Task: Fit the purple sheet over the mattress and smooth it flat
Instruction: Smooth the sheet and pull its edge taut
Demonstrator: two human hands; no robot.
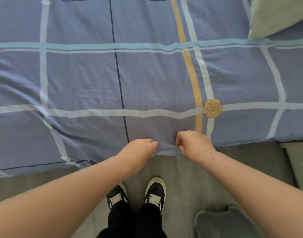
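Observation:
The purple sheet, crossed by pale, teal and yellow stripes with a yellow rose print, lies spread over the mattress and fills the upper part of the view. Its near edge hangs over the bed's side. My left hand grips that edge with curled fingers. My right hand pinches the same edge a short way to the right. The cloth between the two hands is bunched into small folds. Creases run across the sheet's left half. The mattress itself is hidden under the sheet.
A pale green pillow lies at the bed's far right corner. My feet in black and white shoes stand on the grey floor. A grey slipper lies to the right of them, and pale furniture stands at the right edge.

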